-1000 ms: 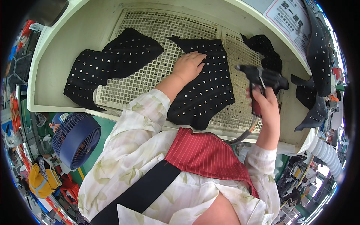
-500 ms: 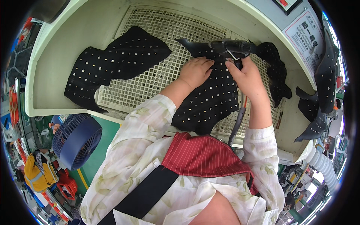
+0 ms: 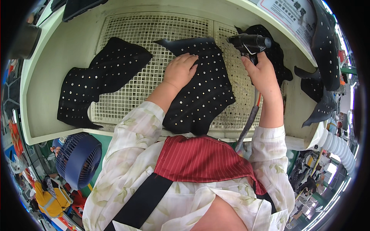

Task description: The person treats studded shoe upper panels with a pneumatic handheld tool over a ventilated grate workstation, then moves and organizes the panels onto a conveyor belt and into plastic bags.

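Perforated grid (image 3: 131, 84): supports the central black studded panel (image 3: 202, 90), which lies flat, presumably for even backing. Gun-shaped tool (image 3: 251, 43): right hand (image 3: 264, 75) grips its handle, suspending it right of the panel — likely for free aiming. Left hand (image 3: 181, 71): flat, grasping nothing, on the panel's left edge — probably steadying it.

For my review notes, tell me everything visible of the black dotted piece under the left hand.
The black dotted piece looks like thin, flexible sheet, perhaps leather or fabric, with an irregular outline and a pointed upper-left tip. Small, pale, shiny dots cover it; whether studs or holes, I cannot tell. It lies spread on the pale grid. The left hand rests on its upper-left part.
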### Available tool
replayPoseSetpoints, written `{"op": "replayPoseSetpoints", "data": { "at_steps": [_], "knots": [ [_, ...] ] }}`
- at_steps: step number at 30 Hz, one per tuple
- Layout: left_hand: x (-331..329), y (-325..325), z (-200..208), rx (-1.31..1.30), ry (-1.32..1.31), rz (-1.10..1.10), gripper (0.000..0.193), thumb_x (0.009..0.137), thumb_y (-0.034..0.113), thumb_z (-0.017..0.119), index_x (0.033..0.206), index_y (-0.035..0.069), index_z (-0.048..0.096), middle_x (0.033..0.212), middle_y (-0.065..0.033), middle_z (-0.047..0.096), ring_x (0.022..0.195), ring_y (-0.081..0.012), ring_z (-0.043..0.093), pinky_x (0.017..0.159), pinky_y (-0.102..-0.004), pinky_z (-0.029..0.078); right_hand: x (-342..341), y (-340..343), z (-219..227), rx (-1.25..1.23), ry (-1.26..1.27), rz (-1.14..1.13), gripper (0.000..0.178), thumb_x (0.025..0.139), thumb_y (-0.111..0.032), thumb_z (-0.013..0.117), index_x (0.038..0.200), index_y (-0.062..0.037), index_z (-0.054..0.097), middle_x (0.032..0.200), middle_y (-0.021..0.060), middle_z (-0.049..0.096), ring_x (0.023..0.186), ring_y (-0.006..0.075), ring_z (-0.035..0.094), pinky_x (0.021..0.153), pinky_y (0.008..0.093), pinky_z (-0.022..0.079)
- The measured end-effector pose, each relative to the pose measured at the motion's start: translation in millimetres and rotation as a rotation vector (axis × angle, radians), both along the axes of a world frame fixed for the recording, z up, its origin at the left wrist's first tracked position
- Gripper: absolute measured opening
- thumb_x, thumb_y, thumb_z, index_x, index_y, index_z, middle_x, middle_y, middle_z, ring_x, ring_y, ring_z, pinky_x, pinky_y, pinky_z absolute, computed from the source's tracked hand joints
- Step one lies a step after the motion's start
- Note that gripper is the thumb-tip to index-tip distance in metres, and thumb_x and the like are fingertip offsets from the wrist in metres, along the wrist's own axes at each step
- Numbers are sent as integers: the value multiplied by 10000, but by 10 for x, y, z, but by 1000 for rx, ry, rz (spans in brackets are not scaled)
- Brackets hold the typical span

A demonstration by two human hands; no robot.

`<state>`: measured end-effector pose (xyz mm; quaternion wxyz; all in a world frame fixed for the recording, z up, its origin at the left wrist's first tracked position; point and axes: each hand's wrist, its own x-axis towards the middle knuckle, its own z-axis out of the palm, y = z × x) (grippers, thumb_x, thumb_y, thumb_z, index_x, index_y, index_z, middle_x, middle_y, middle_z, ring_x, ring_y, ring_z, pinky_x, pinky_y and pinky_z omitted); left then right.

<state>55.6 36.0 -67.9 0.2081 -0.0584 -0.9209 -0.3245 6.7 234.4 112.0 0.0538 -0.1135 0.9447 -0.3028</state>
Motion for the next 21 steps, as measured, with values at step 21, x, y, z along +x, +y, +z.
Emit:
{"op": "replayPoseSetpoints", "data": {
  "at_steps": [21],
  "knots": [
    [-20, -1, -12, -57, -18, 12, 274, 806, 228, 610, 1068, 148, 625, 1082, -111, 610, 1023, -266, 572, 866, -357, 466, 831, 532, 111, 57, -55, -39, 347, 802, -207, 602, 1047, 25, 523, 791, 208, 610, 736, 356, 596, 667, 382, 462]
  ]
}}
